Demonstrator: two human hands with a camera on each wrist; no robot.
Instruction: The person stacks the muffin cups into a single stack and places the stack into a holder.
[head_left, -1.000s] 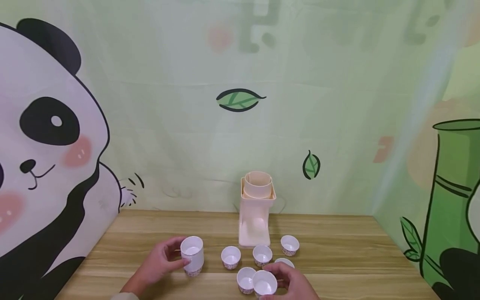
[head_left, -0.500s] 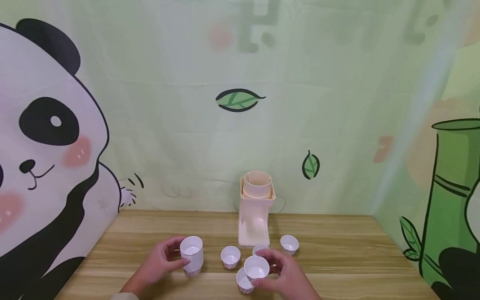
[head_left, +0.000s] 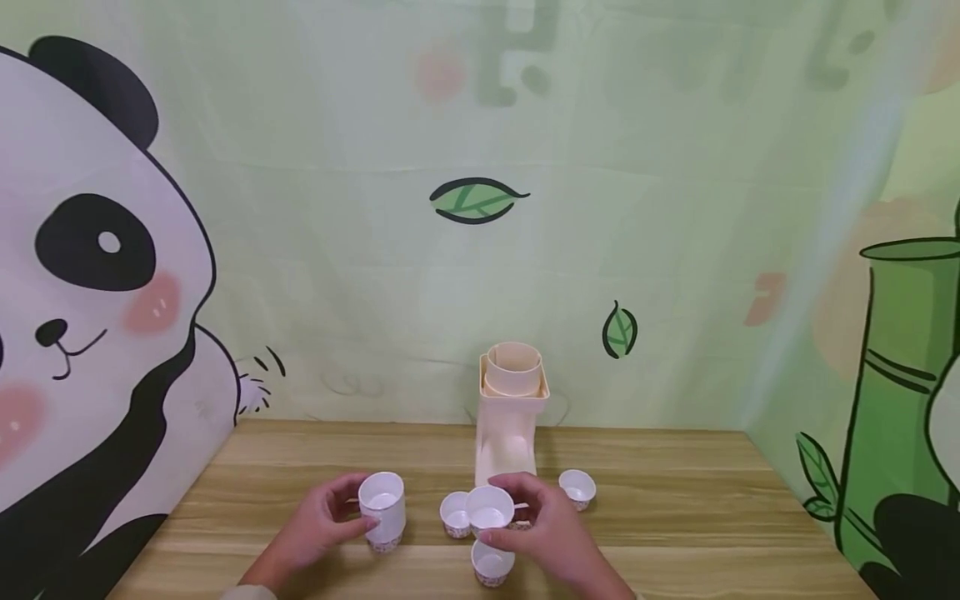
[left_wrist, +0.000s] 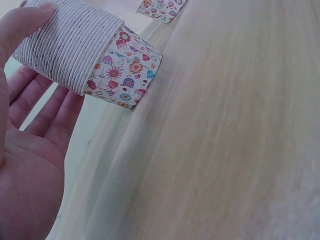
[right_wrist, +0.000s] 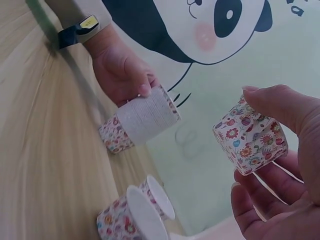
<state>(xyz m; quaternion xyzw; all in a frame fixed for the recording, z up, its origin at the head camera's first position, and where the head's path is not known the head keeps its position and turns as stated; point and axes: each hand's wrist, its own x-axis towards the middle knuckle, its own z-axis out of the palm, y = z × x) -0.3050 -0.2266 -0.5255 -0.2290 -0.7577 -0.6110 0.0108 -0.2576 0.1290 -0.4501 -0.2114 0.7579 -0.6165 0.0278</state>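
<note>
Left hand (head_left: 330,517): grasping the cup stack (head_left: 382,510) from the outer left side, thumb across the near face.
Right hand (head_left: 546,525): pinching a single cup (head_left: 490,510) from the right, thumb toward the near side, fingers on the far side.
Cup stack: at the left of the group, long axis roughly upright, rims closely nested; base on or just above the wooden table (head_left: 300,454), cannot tell which.
Single cup: lifted above the table, mouth up, slightly tilted; well apart from the stack, to its right.
Key relation: sideways gap from single cup to stack top, leftward from the right fingertips; probably the one to judge by, with both axes near upright. Left hand nearer the stack, in contact with it.
In between: left loose cup (head_left: 452,514), partly covered by the single cup in the head view.
Other cups: front cup (head_left: 492,568) on the near side; half-hidden cup (head_left: 520,526) behind the right fingers; far-right cup (head_left: 577,489) beyond the right hand.
Pink stand (head_left: 513,417): behind the single cup, round piece in its top.
Writing: no brand legible on any cup, only floral print; yellow patch (right_wrist: 89,22) on the left wrist's dark strap (right_wrist: 68,37), too small to read; no readable words on the panda backdrop (head_left: 322,208).
</note>
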